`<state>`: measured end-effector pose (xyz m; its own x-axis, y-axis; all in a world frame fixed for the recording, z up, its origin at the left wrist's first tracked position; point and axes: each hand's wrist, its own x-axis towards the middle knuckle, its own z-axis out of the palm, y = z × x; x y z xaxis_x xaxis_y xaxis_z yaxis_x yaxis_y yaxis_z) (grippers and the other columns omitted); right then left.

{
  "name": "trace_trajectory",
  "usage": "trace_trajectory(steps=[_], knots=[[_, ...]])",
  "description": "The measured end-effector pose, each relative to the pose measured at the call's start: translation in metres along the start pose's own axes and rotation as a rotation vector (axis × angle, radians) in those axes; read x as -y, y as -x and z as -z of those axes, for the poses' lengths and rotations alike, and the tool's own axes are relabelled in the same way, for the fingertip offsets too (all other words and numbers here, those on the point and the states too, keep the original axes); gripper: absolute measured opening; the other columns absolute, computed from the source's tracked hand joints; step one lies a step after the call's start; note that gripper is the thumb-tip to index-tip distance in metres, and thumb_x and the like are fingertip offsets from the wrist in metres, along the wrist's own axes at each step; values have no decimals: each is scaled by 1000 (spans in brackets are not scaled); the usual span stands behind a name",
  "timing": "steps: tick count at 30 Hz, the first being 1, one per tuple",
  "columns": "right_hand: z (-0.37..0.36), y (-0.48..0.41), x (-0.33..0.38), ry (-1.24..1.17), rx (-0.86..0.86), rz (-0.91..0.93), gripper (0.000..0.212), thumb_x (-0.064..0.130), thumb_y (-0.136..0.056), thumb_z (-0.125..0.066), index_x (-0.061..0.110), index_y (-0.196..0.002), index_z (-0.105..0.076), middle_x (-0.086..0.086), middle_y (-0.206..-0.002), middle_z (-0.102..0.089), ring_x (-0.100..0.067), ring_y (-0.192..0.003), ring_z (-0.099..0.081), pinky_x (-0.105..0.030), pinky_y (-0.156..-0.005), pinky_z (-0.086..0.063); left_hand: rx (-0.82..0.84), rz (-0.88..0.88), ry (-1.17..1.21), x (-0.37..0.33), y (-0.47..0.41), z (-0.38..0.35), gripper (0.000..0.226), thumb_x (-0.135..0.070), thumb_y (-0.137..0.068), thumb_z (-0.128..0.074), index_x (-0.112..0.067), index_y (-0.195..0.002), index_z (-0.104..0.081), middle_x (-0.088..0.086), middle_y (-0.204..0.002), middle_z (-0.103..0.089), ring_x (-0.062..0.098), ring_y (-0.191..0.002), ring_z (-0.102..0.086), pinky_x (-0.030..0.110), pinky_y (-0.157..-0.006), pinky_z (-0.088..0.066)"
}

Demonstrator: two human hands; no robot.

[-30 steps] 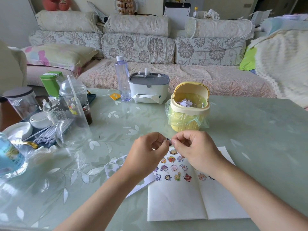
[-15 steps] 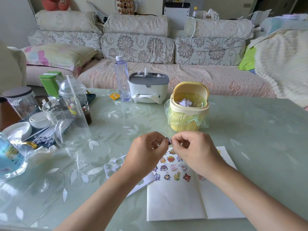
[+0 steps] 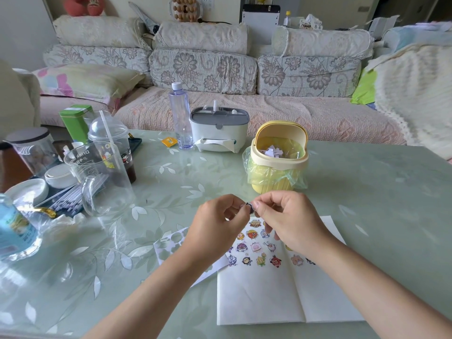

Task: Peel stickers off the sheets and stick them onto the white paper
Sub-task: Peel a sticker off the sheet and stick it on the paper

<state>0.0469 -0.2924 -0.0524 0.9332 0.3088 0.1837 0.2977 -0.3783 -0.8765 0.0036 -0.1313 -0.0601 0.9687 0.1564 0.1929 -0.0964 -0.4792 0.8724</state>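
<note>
The white paper (image 3: pixel 264 294) lies open on the table in front of me, with several small cartoon stickers stuck in rows on its upper half. Above it my left hand (image 3: pixel 217 228) and my right hand (image 3: pixel 288 221) meet fingertip to fingertip, and both pinch one small dark sticker (image 3: pixel 249 206). Whether backing paper is still attached to the sticker is too small to tell. A sticker sheet (image 3: pixel 171 243) with emptied outlines lies flat to the left of the paper, partly hidden under my left wrist.
A small yellow bin (image 3: pixel 278 162) lined with a green bag stands just behind my hands. Further back are a grey-white tissue box (image 3: pixel 220 130) and a water bottle (image 3: pixel 181 116). At the left stand a glass jug (image 3: pixel 102 182), a lidded cup (image 3: pixel 112 143), dishes and another bottle (image 3: pixel 14 231).
Both hands stay together over the paper and keep working the small sticker between their fingertips. They have barely shifted.
</note>
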Motion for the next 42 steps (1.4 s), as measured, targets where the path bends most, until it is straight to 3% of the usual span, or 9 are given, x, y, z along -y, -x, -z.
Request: trace_trajectory(steps=[8, 14, 18, 21, 26, 30, 35, 40, 42], knots=[[0, 0, 0, -3, 2, 7, 15, 25, -92, -67, 29, -80, -75, -6, -63, -66, -12, -57, -56, -22, -52, -45, -3, 7, 6, -1, 0, 0, 20, -27, -92, -64, -26, -73, -66, -10, -61, -60, 1, -49, -49, 10, -49, -36], [-3, 1, -3, 67, 29, 52, 20, 22, -95, -62, 29, -80, -72, 7, -55, -55, -12, -53, -48, -30, -53, -42, -16, -20, -22, 0, 1, -3, 17, -26, -91, -66, -25, -74, -67, -15, -58, -60, -1, -50, -51, 10, -50, -36], [-4, 3, -3, 101, 9, 86, 22, 16, -95, -60, 25, -78, -70, 12, -50, -50, -5, -46, -38, -19, -48, -33, -31, -54, -35, 1, 2, -7, 15, -25, -91, -66, -21, -77, -69, -13, -61, -63, -1, -51, -52, 11, -51, -37], [-6, 4, -3, 122, -15, 105, 22, 12, -95, -60, 23, -78, -69, 17, -49, -51, -5, -44, -42, -12, -47, -32, -37, -71, -52, 1, 2, -8, 15, -27, -90, -66, -21, -77, -69, -10, -65, -65, 0, -53, -53, 11, -51, -37], [-5, 2, -2, 61, -47, 64, 18, 22, -96, -62, 25, -84, -75, 2, -62, -66, -10, -52, -53, -21, -52, -44, -61, -36, -37, 2, 0, -6, 17, -28, -92, -65, -28, -75, -67, -10, -63, -63, 1, -54, -53, 11, -52, -38], [-1, 1, 4, -54, -43, -13, 14, 25, -94, -66, 29, -85, -76, -2, -75, -72, -12, -54, -64, -22, -50, -45, -55, -21, -18, 2, -2, -1, 17, -31, -92, -64, -29, -75, -65, -7, -64, -64, 2, -55, -54, 11, -52, -40], [2, 2, 7, -21, -10, -26, 13, 25, -93, -67, 26, -83, -76, -3, -55, -63, -3, -41, -48, -13, -47, -38, -42, -18, -30, 1, 0, 0, 19, -31, -92, -64, -32, -73, -64, -9, -64, -63, 1, -56, -53, 11, -54, -39], [1, 1, -1, 60, -30, 28, 14, 25, -92, -68, 28, -80, -75, 7, -50, -57, -10, -51, -50, -26, -56, -45, -37, -32, -42, 0, 0, -1, 17, -29, -91, -65, -30, -75, -66, -11, -62, -62, 0, -54, -52, 11, -52, -37], [-1, 2, -4, 77, -28, 49, 16, 22, -93, -67, 27, -80, -75, 10, -49, -54, -9, -49, -45, -25, -53, -42, -33, -39, -57, 1, 0, -2, 15, -29, -91, -65, -27, -77, -67, -10, -63, -62, 1, -53, -52, 11, -52, -37]])
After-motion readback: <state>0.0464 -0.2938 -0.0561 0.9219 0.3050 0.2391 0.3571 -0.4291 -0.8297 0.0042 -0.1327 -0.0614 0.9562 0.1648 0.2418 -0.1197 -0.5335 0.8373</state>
